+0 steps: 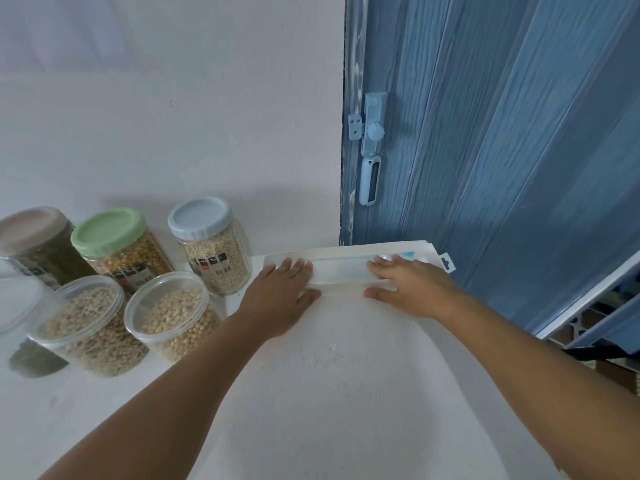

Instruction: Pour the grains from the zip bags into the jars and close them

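Observation:
Flat, empty white zip bags (341, 268) lie stacked at the far edge of the white table (329, 393). My left hand (277, 299) presses the left end of the stack, fingers spread. My right hand (412, 289) presses the right end, fingers flat on top. To the left stand three lidded jars: a brown-lid jar (38, 244) of dark grains, a green-lid jar (117, 244) of yellow kernels, a blue-lid jar (211, 244) of pale grains. In front of them two jars without lids (86, 317) (173, 313) hold beige grains.
A white wall rises behind the jars. A blue folding door (485, 133) with a latch (372, 147) stands at the right, close behind the bags. A clear lid (14, 299) shows at the left edge. A few spilled specks lie mid-table.

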